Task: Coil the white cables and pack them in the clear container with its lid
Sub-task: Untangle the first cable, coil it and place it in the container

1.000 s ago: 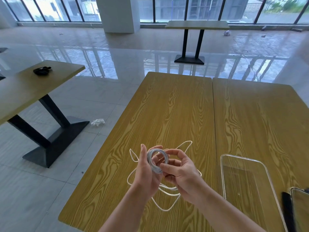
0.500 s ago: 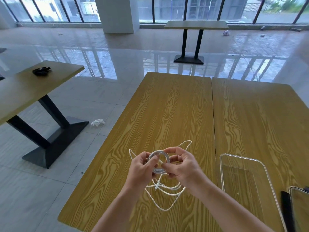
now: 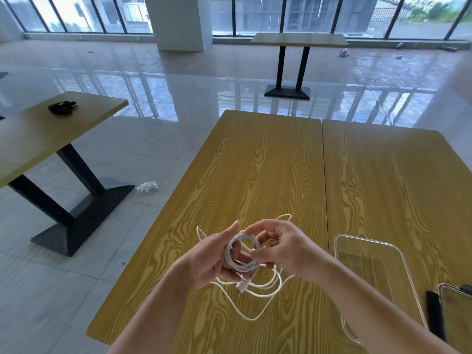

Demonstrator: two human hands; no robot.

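A white cable wound into a small coil (image 3: 241, 254) is held above the wooden table (image 3: 255, 175). My left hand (image 3: 212, 259) grips the coil from the left. My right hand (image 3: 283, 249) pinches it from the right. A white plug hangs just below the coil. More loose white cable (image 3: 258, 300) lies in loops on the table under my hands. The clear container (image 3: 370, 251) lies empty on the table to the right of my hands. At the lower right edge sits a clear lid (image 3: 457, 318), partly cut off.
A dark flat object (image 3: 433, 312) lies between container and lid. The table's left edge drops to a tiled floor with a white scrap (image 3: 148, 186). Another table (image 3: 38, 134) stands left with a black item (image 3: 62, 107); a third table (image 3: 298, 39) stands far back.
Both hands have shifted slightly while turning the coil. The loose cable on the table has been drawn in and lies in tighter loops, and a plug now hangs below the coil.
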